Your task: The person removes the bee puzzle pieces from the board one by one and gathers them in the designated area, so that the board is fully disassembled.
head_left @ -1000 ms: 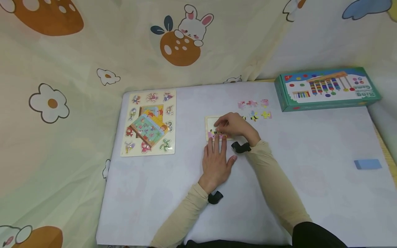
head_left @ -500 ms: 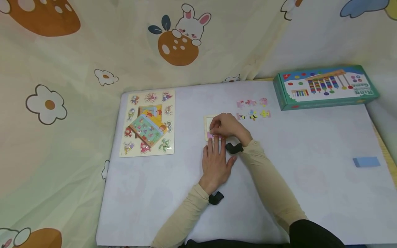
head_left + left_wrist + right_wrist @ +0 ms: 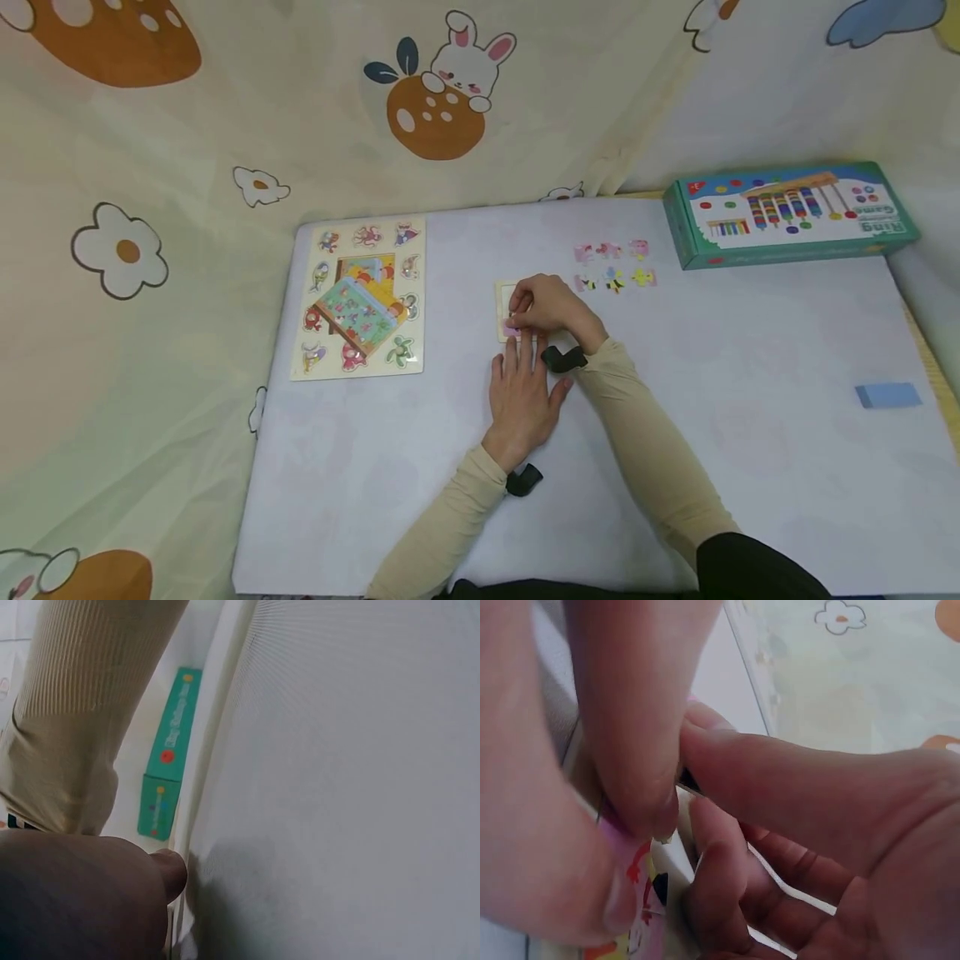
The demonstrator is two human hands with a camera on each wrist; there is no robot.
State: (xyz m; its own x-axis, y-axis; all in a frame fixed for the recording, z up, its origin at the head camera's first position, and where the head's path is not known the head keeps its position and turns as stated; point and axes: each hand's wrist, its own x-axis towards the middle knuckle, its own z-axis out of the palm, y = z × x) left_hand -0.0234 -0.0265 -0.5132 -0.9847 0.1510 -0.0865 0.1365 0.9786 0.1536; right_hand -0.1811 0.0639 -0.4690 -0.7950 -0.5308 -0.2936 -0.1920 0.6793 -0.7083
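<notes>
My right hand (image 3: pixel 551 304) bends over a small light-rimmed puzzle board (image 3: pixel 500 298), with thumb and fingertips together at its lower left part. Between them in the right wrist view shows the dark bit of a small puzzle piece (image 3: pixel 688 778), mostly covered by the fingers. A pink printed section (image 3: pixel 656 930) with red, yellow and black marks lies below the fingertips. My left hand (image 3: pixel 521 404) lies flat with straight fingers, its fingertips at the near edge of the board. Both hands cover much of the board.
Several loose puzzle pieces (image 3: pixel 614 279) stand in two rows beyond the board. A large animal-print board (image 3: pixel 360 367) bearing two smaller picture boards (image 3: pixel 362 312) lies left. A green box (image 3: pixel 791 217) sits back right, a blue block (image 3: pixel 888 396) at the right.
My right hand has shifted left and slightly toward me over the board, uncovering the bee pieces behind it. The left hand has stayed almost still.
</notes>
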